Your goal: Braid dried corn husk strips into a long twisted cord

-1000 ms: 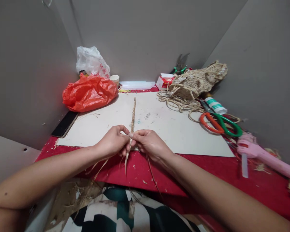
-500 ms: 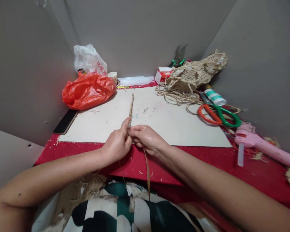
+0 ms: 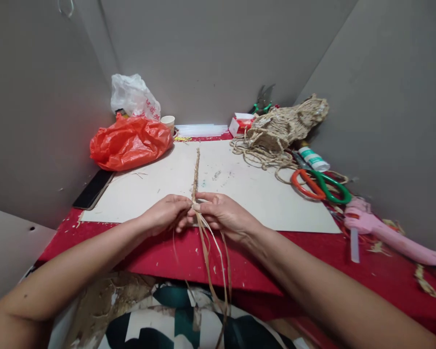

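Observation:
A thin tan braid of plant fibre (image 3: 196,169) points away from me over the white board (image 3: 160,184). At its near end my left hand (image 3: 169,213) pinches it between thumb and fingers. My right hand (image 3: 225,213) grips the same spot from the other side, thumb on top. From between the hands several loose flat strands (image 3: 208,257) hang down past the table edge toward my lap. The fingers hide the exact point where strands meet braid.
On the left lie an orange plastic bag (image 3: 131,143), a white bag (image 3: 134,94) and a phone (image 3: 93,189). To the right are a bundle of twine (image 3: 287,123), orange-and-green-handled scissors (image 3: 330,186) and a pink glue gun (image 3: 381,225). Red cloth (image 3: 148,257) covers the table.
My left index finger has come off the braid, and that hand has moved slightly left. Several loose strands now show below my hands. The view has tilted a little.

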{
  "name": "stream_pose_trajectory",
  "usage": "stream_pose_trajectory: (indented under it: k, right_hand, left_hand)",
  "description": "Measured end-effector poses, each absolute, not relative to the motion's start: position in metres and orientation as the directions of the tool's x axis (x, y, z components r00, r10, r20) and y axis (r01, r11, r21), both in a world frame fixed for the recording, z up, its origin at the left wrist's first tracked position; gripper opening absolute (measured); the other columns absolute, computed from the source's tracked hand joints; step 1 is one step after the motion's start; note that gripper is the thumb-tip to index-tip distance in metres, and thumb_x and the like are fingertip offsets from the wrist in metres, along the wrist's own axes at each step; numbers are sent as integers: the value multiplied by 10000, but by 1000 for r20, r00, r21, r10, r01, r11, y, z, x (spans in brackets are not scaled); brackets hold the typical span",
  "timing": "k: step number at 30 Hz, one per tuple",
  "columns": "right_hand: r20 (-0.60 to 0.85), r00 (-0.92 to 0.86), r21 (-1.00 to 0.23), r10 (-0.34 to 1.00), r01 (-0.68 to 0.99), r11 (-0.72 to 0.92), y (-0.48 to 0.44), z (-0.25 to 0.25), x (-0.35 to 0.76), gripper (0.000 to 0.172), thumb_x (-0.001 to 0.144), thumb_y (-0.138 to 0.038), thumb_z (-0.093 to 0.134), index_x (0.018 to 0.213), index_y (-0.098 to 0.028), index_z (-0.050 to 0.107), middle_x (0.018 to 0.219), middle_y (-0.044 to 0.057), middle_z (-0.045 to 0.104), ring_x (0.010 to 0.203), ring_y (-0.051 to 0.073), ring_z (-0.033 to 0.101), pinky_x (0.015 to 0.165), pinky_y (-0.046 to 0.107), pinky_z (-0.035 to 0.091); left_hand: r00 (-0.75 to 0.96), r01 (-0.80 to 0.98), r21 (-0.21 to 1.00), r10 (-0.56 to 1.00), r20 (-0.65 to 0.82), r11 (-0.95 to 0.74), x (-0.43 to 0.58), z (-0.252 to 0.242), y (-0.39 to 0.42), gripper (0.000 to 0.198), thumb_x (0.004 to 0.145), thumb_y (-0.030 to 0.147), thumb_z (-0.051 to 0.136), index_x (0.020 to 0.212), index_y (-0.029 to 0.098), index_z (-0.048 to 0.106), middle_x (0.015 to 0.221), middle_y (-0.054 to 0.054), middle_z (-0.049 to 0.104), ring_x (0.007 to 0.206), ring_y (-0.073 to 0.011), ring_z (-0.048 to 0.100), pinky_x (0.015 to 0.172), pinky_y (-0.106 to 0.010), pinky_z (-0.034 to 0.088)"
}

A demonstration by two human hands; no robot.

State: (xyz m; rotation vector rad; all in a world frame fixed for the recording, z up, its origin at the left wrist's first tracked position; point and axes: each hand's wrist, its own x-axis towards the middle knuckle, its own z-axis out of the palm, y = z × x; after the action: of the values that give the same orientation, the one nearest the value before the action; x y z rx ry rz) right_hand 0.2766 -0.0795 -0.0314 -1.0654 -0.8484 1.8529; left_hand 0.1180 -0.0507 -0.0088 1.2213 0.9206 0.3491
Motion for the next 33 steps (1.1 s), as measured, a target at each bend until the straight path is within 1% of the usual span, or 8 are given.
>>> stream_pose_trajectory:
  k: [2,4,9,12,17,23,26,33]
  right_hand:
    - [-344,-291,-857,893,-291,-425,-80,-31,278,623,661,-172,706,1222,-116,441,616,20,643,373,40,312,353,178,172]
    - [-340,-283,-871,897,-264,-414,-80,-30,280,652,684,-177,696,1268,-119,411,632,25,655,384,57,370,366,185,226]
    - [-329,-259,-882,908,-260,-394,-80,-30,282,711,709,-180,693,1331,-115,354,667,34,670,507,110,541,489,214,396]
    - [-315,-253,-886,915,-267,-379,-79,-32,281,728,715,-177,692,1344,-110,332,671,35,673,539,117,564,550,232,430]
    - [-294,-251,-911,922,-219,-350,-78,-35,281,767,714,-189,682,1369,-83,299,678,40,679,622,142,604,652,270,459]
    - [-159,-233,-987,959,72,-146,-80,-34,284,792,770,-241,607,1444,-115,208,675,0,647,528,100,501,537,224,379]
    - [-40,-190,-967,981,255,10,-84,-36,282,741,798,-221,550,1452,-137,213,732,19,654,613,127,544,602,241,405]
    - [199,-242,-664,950,679,313,-95,-46,279,642,873,-210,399,1471,-183,165,772,74,651,628,197,575,636,312,420]
  left_hand:
    - [636,244,921,667,-388,303,119,-11,-52,223,792,288,443,614,156,467,468,67,322,377,-39,212,391,-192,159]
    - [625,273,933,694,-357,235,118,-13,-51,206,780,264,447,614,152,494,445,77,260,389,-47,181,400,-203,127]
    - [624,298,947,727,-288,119,112,-21,-45,184,779,264,475,696,133,574,480,54,367,430,-55,256,440,-208,171]
    - [646,276,959,725,-237,67,108,-28,-41,251,807,356,503,725,131,577,520,44,410,450,-52,263,453,-206,177]
    - [664,288,956,706,-247,63,106,-31,-40,325,830,428,492,728,130,572,529,46,371,459,-52,254,445,-199,180]
    - [717,193,884,554,-423,425,109,-25,-39,245,800,377,553,696,159,513,471,91,233,378,-38,141,369,-208,80]
    - [715,161,848,533,-453,504,110,-25,-37,228,769,345,597,689,152,507,472,99,231,377,-28,135,367,-201,70]
    - [692,143,855,567,-447,499,113,-28,-43,250,766,372,588,698,137,536,446,100,265,368,-25,143,364,-204,79]
